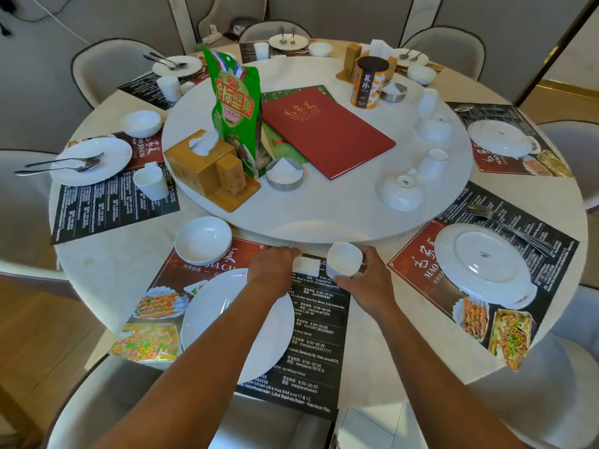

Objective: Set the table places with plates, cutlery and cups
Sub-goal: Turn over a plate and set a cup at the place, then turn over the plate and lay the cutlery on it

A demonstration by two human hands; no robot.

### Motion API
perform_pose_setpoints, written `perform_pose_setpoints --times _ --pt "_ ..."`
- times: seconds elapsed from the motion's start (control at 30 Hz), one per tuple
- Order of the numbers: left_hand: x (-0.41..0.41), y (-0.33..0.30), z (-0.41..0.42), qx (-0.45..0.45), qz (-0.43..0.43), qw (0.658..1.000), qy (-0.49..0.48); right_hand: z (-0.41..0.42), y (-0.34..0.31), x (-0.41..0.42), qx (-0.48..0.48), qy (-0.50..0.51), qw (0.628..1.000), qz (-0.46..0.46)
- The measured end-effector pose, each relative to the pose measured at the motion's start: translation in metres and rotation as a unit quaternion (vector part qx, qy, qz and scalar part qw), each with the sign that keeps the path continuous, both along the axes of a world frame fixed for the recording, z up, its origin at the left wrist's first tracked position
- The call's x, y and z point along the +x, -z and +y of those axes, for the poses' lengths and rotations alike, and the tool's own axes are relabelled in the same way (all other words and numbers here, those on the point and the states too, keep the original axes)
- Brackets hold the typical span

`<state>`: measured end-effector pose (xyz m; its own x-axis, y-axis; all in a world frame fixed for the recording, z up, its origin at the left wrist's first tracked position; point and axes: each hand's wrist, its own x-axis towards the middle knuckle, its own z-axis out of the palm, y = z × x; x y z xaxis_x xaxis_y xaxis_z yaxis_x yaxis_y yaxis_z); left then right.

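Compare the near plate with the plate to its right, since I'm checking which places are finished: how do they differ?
The near plate lies face up; the right plate lies upside down, its base ring and maker's mark showing. The near plate has an upright bowl beside it; the right plate has only cutlery beside it. Both are white, round, and sit on printed placemats.

One wide-angle view is being taken from the person's head, above the near edge of the round tabletop (97, 264). It is being aimed forward and steeply down. The near place setting is being seen close, with both forearms entering from the bottom edge; the far chairs (444, 50) and wall are being shown small and bowed by the lens.
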<state>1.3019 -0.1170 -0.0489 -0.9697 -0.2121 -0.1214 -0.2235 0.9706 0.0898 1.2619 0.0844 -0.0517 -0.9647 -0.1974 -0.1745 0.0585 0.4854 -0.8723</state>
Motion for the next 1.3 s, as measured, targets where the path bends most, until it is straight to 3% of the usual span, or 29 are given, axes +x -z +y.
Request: perform_pose_setpoints --times 0.67,0.93,1.1,1.23,1.3 --pt "0.001 -0.004 0.009 -0.051 -0.015 0.999 0.007 0.007 0.006 -0.014 0.048 -0.105 0.993 -0.009" --pt "0.029 -0.019 0.026 -0.001 0.031 0.998 -0.047 0.020 -0.017 -0.004 0.025 -0.092 0.994 -0.053" --pt "0.049 -0.038 0.049 0.002 0.099 0.994 -0.047 0.040 -0.031 0.013 0.104 -0.077 0.988 0.084" --pt "0.067 -0.047 0.073 -0.010 0.126 0.991 -0.051 0.050 -0.039 0.028 0.267 -0.094 0.933 0.221" --pt "0.077 -0.050 0.087 -0.010 0.140 0.988 -0.059 0.053 -0.043 0.039 0.305 -0.081 0.909 0.273"
